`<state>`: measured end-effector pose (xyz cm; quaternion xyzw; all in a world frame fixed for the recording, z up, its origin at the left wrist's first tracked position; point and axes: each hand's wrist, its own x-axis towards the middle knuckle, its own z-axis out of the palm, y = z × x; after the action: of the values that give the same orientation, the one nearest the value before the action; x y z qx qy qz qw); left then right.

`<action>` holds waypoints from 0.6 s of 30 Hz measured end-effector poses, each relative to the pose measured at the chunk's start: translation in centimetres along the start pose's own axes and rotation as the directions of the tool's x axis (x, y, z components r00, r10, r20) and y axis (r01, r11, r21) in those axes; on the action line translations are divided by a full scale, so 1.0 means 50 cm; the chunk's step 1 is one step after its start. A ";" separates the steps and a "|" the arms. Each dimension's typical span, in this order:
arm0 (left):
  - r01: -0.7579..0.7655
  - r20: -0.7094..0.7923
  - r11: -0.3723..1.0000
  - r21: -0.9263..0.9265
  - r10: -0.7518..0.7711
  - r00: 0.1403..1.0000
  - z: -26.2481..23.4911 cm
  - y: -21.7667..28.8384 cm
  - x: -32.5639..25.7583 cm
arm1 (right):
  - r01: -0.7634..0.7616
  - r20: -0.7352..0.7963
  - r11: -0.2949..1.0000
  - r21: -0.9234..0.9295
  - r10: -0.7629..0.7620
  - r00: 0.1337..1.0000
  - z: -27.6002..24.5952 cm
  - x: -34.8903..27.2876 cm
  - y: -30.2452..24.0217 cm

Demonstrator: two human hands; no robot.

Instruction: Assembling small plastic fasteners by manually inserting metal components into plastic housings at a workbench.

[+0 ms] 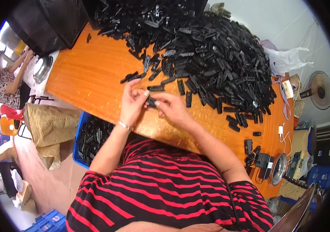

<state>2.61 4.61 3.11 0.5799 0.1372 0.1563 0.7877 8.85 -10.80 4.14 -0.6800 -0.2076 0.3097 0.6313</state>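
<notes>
Both of my hands meet over the near part of the wooden table [83,73], pinching one small black plastic part [151,101] between them. My left hand [132,101] grips its left end with thumb and fingers, a bracelet round the wrist. From the other side, my right hand [174,110] has its thumb and fingertips on the same part. Just beyond my fingers lie several loose black parts [156,88]. Behind them spreads a large heap of similar black parts [215,62]. The fingers partly cover the held part, so its details cannot be made out.
Below the table's left edge stands a blue bin [76,145] with more black parts. A black cable with an adapter [264,161] and a round metal dish [278,169] sit at the right. Another person [8,79] works at the far left. A fan [320,92] stands far right.
</notes>
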 end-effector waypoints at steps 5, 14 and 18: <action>0.120 0.075 0.967 0.223 -0.139 0.987 -0.034 0.014 0.013 | -0.008 -0.044 1.000 0.015 0.009 0.999 -0.018 0.016 0.017; 0.032 0.057 0.845 0.534 -0.073 0.996 -0.051 -0.013 0.068 | -0.086 -0.125 0.991 -0.101 0.073 0.989 -0.016 0.040 0.015; -0.019 0.093 0.762 0.647 -0.054 0.994 -0.053 -0.018 0.064 | -0.115 -0.134 0.990 -0.075 0.105 0.985 -0.012 0.039 0.035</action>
<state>4.57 7.96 1.37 0.8221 0.1459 0.0611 0.5470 10.49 -10.14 2.11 -0.7348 -0.1408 0.2903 0.5967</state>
